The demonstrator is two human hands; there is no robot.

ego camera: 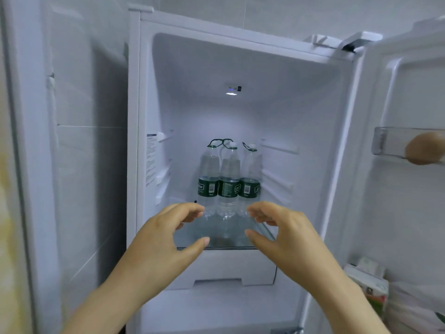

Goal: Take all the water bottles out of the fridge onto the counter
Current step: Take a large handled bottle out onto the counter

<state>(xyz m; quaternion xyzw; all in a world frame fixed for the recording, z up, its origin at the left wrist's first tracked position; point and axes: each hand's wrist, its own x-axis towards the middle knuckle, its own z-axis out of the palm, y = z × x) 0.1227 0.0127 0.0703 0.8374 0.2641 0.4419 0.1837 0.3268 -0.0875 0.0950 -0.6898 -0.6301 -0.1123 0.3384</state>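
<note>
Three bottles (228, 184) stood upright, touching, on the shelf (240, 243). At its front edge, left hand (163, 239) and right hand (286, 237) hovered, fingers spread, empty.

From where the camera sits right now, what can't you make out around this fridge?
All in the head view.
The counter: outside the frame.
Label print on the water bottles: too small, blurred.
Outer bottles' bases: partly behind fingers of the left hand and right hand.
Round tan thing in the door shelf: blurred, cut off by the right edge.
Carton lower in the door: blurred, text unreadable.
</note>
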